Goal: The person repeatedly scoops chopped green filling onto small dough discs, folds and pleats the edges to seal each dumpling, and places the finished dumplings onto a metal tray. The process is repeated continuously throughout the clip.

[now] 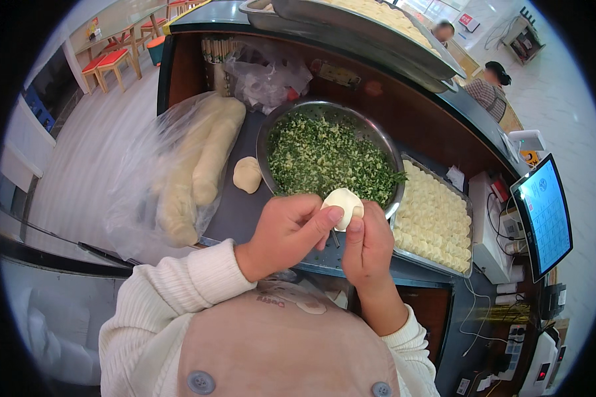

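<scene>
Both my hands meet in front of the steel bowl's near rim, pinching a pale round dumpling wrapper (342, 204). My left hand (288, 228) is closed on its left edge, thumb on top. My right hand (369, 250) pinches the right edge between thumb and fingers. Whether filling lies inside the wrapper is hidden. Below it, a thin grey metal strip (336, 239) shows between my hands; I cannot make out what it belongs to. Just beyond, chopped greens filling (328, 155) heaps in the steel bowl (263, 149). A stack of round wrappers (247, 175) lies left of the bowl.
Long dough rolls (215, 149) lie in a clear plastic bag (136, 182) at the left. Rows of shaped dumplings (430, 218) fill a metal tray at the right, beside a screen (543, 215) and cables. Larger trays (371, 40) stand on the ledge above. Two people sit beyond.
</scene>
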Demonstrator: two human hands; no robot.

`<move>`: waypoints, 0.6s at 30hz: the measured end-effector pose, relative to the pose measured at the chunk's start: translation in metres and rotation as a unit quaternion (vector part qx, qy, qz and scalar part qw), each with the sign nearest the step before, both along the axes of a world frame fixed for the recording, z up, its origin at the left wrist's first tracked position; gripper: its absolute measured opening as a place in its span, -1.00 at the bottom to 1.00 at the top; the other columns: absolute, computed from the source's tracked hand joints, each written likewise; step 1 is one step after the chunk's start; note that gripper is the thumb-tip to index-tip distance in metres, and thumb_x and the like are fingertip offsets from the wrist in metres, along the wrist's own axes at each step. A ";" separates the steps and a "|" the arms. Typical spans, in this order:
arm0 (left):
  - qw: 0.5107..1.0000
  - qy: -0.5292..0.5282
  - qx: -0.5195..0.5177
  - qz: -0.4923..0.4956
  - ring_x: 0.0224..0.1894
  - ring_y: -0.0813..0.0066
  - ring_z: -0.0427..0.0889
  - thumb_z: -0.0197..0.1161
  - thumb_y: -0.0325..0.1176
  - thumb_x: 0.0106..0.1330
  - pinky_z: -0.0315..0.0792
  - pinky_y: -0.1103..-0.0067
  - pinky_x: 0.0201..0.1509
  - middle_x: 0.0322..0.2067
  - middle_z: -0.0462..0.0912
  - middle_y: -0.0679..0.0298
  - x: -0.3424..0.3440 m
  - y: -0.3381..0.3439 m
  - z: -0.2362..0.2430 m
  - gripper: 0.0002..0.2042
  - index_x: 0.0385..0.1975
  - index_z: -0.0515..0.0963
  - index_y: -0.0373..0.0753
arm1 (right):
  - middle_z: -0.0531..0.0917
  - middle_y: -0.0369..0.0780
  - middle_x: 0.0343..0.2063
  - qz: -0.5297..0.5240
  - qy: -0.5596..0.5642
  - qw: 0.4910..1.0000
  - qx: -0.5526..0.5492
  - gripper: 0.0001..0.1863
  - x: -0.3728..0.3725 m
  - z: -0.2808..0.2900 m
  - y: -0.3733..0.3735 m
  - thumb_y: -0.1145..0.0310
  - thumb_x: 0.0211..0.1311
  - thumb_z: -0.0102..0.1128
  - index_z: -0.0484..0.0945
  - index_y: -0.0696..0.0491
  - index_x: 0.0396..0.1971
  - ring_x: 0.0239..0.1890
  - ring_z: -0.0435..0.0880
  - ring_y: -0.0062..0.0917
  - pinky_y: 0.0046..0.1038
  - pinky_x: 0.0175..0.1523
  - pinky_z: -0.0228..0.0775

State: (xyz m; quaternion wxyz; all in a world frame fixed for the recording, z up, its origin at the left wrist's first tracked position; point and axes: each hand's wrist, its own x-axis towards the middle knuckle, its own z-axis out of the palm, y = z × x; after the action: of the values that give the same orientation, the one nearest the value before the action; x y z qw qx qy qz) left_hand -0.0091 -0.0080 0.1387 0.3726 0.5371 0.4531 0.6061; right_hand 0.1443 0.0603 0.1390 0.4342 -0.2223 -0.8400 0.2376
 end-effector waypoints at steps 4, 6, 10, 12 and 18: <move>0.996 -0.009 -0.056 -0.072 -0.64 0.65 0.53 0.03 -0.25 0.46 0.40 0.62 -0.51 -0.71 0.57 0.32 -0.005 -0.002 0.012 -0.68 -0.53 0.54 -0.26 | 0.48 -0.03 -0.46 0.008 0.006 0.987 0.158 -0.75 0.000 -0.007 0.015 0.35 0.35 -0.02 0.45 0.24 -0.43 -0.39 0.46 -0.13 -0.22 -0.28 0.33; 0.994 0.046 -0.029 -0.093 -0.65 0.60 0.52 0.00 -0.25 0.46 0.39 0.60 -0.52 -0.71 0.56 0.30 -0.008 0.000 0.013 -0.68 -0.53 0.53 -0.24 | 0.47 -0.04 -0.47 0.018 0.026 0.983 0.181 -0.73 0.002 -0.010 0.017 0.33 0.36 -0.03 0.44 0.23 -0.46 -0.40 0.45 -0.13 -0.22 -0.29 0.32; 0.975 0.202 0.080 -0.034 -0.65 0.53 0.53 -0.04 -0.23 0.46 0.39 0.56 -0.51 -0.67 0.55 0.27 -0.008 0.006 0.010 -0.70 -0.48 0.51 -0.22 | 0.47 -0.05 -0.48 0.032 0.061 0.974 0.216 -0.69 0.001 -0.011 0.017 0.29 0.37 -0.05 0.45 0.23 -0.45 -0.41 0.45 -0.15 -0.23 -0.30 0.32; 0.945 0.298 0.121 0.057 -0.63 0.50 0.52 -0.03 -0.20 0.46 0.39 0.54 -0.50 -0.67 0.52 0.27 -0.008 0.006 0.010 -0.72 -0.40 0.51 -0.22 | 0.47 -0.07 -0.47 0.030 0.074 0.975 0.209 -0.69 0.001 -0.010 0.015 0.28 0.37 -0.05 0.46 0.22 -0.45 -0.41 0.45 -0.16 -0.24 -0.29 0.32; 0.994 -0.016 -0.006 -0.108 -0.44 0.56 0.54 0.20 -0.20 0.35 0.43 0.60 -0.34 -0.46 0.57 0.30 0.006 -0.003 0.016 -0.70 -0.08 0.45 -0.27 | 0.50 -0.12 -0.45 0.004 0.066 0.989 0.134 -0.81 0.003 -0.009 0.007 0.36 0.30 0.04 0.48 0.18 -0.39 -0.41 0.48 -0.22 -0.28 -0.27 0.35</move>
State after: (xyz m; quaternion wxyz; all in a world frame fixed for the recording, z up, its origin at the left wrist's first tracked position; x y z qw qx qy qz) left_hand -0.0031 -0.0107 0.1549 0.4465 0.5712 0.3901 0.5676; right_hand 0.1469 0.0677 0.1305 0.5134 -0.1430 -0.8347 0.1387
